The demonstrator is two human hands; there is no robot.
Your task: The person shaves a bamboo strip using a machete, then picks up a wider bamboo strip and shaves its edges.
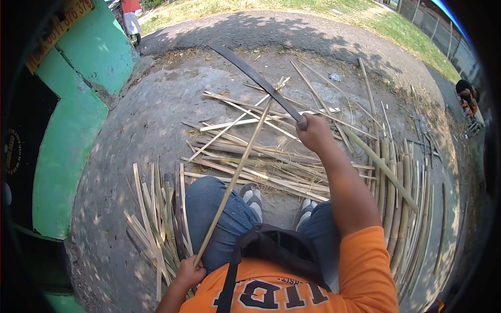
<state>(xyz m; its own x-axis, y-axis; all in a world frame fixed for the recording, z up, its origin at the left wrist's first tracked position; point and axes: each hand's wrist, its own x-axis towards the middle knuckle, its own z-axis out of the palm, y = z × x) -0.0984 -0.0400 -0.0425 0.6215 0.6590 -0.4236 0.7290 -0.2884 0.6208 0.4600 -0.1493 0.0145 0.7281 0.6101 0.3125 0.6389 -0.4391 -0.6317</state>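
My right hand (315,132) is wrapped round the handle of a long, dark machete (241,67), its curved blade slanting up and to the left. In my left hand (191,272), low by my left thigh, is the near end of a long bamboo strip (236,175). The strip runs up and away from me, and the blade crosses it near its far end, where short pale splinters (279,85) stick out. Beneath both lies a loose pile of split bamboo strips (261,156) on the ground in front of my shoes.
Bamboo poles (401,208) lie lengthwise to my right. Another heap of split strips (151,219) is at my left knee. A green wall (73,156) stands at the left. Beyond the concrete run a road (209,31) and grass (308,5). A person (467,96) is at the far right.
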